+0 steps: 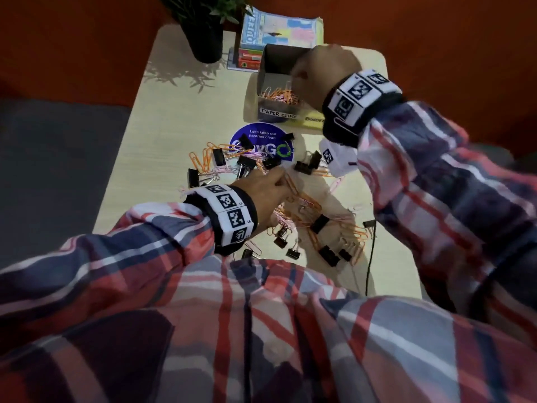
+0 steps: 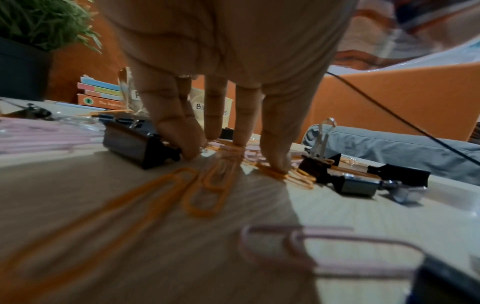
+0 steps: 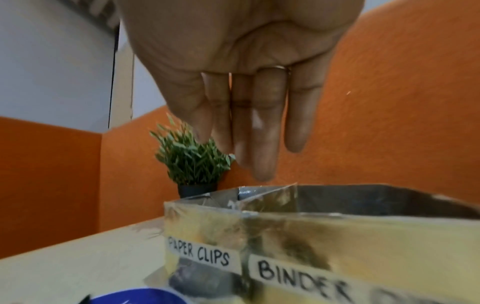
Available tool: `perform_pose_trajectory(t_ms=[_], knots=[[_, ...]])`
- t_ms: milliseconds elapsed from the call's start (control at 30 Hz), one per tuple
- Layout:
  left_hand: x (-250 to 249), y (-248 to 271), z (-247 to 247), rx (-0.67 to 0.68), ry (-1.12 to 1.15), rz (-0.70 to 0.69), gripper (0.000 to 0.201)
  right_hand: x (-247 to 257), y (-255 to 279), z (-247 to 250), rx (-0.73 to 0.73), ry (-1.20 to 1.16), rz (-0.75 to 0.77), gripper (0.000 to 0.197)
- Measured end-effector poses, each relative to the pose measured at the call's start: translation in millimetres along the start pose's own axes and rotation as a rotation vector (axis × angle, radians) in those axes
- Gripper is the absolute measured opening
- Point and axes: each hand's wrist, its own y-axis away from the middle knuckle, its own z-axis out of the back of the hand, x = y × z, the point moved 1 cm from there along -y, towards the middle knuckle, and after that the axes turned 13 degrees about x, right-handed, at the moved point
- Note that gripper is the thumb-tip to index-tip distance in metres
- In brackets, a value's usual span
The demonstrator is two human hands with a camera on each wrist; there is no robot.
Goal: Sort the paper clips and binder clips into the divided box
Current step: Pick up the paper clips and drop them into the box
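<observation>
On the pale table [image 1: 162,135] in front of me lies a loose scatter of orange and pink paper clips [image 1: 299,205] mixed with black binder clips [image 1: 319,223], spread from the round blue sticker [image 1: 261,132] down toward my shirt. My left hand [image 1: 261,193] is down in the middle of that heap, its fingers [image 2: 275,144] straight and slightly spread, the tips pressing on orange paper clips against the tabletop — one fingertip sits just beside a large binder clip [image 2: 135,142]. Nothing is pinched there, as far as the left wrist view shows.

My right hand [image 1: 322,68] hangs above the divided box [image 1: 276,110], over the dividing wall [image 3: 267,197] between its two compartments. Its fingers [image 3: 265,131] point down, straight and close together, with nothing between them; a ring shows on one. The box stands at the far side of the table, its front labelled "PAPER CLIPS" on the left and "BINDER" on the right. The left compartment holds a pile of orange clips [image 1: 279,96] — the right one is hidden behind my wrist, so I cannot tell what is in it.

Behind the box sit a stack of books [image 1: 279,33] and a potted plant [image 1: 203,27]. A thin black cable [image 1: 370,257] runs across the near right edge of the table.
</observation>
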Motion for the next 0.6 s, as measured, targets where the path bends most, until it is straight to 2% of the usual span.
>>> perform_pose_trajectory(t_ms=[100, 167, 267, 300, 367, 433, 467, 567, 600], knots=[[-4, -7, 2, -0.003, -0.004, -0.032, 0.052, -28, 47, -17, 0.109, 0.018, -0.017, 0.027], [-7, -11, 4, 0.007, -0.002, -0.053, 0.039, -48, 86, -40, 0.25, 0.046, -0.006, 0.025], [-16, -17, 1, 0.042, -0.008, -0.075, 0.025, -68, 145, -76, 0.449, 0.066, 0.008, 0.033], [-14, -18, 1, 0.043, 0.007, -0.065, 0.024, -70, 153, -86, 0.496, 0.067, 0.038, 0.037], [-13, -17, 0, 0.048, 0.046, -0.04, 0.027, -71, 172, -100, 0.567, 0.095, 0.097, 0.057], [-9, -16, -2, 0.068, 0.058, -0.016, 0.035, -71, 177, -109, 0.595, 0.172, 0.11, 0.077], [-9, -16, -3, 0.076, 0.052, -0.008, 0.039, -71, 177, -114, 0.587, 0.196, 0.12, 0.079], [-13, -18, -4, 0.049, 0.043, -0.029, 0.036, -68, 175, -126, 0.543, 0.216, 0.135, 0.062], [-14, -20, -3, 0.039, 0.047, -0.034, 0.032, -68, 173, -130, 0.534, 0.236, 0.144, 0.063]])
